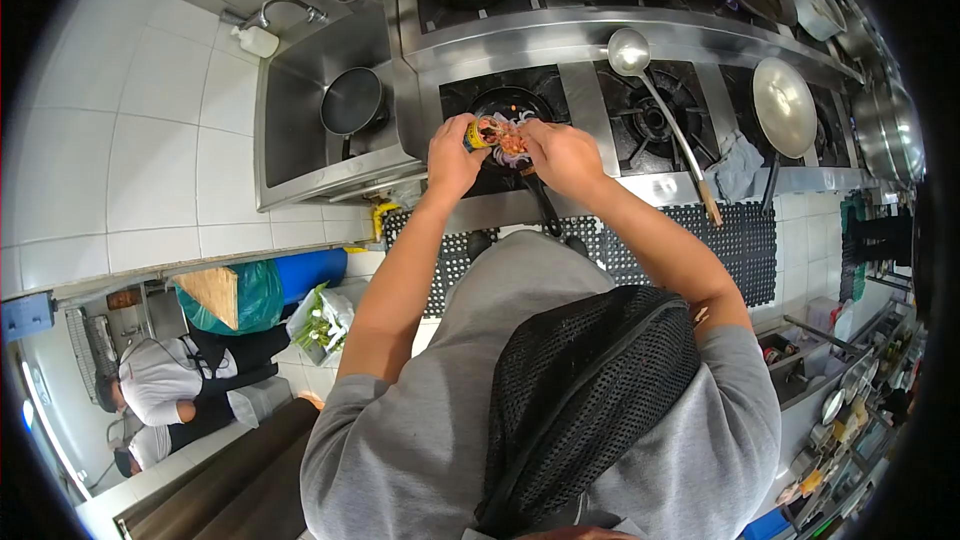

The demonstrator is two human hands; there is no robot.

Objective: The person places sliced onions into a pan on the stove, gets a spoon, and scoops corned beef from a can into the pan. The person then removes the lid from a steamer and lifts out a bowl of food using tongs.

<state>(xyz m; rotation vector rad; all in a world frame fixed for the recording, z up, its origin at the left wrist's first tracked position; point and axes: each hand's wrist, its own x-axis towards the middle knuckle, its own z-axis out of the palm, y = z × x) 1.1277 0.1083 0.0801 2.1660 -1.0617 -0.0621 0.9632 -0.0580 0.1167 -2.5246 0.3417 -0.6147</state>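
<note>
My left hand is wrapped round a small yellow-and-blue container, tipped sideways with its mouth toward the right. Chopped tomato, red and diced, lies at that mouth and over the pan. Sliced purple onion shows beneath and around it in the black frying pan, which rests on the left burner, its handle pointing toward me. At the right side of the tomato is my right hand, fingers curled together; its fingertips are partly hidden, so what they pinch is unclear.
A long ladle lies across the middle burner. To its right are a grey cloth and a wide metal pan. The sink on the left contains a small black pan. Other people stand at the lower left.
</note>
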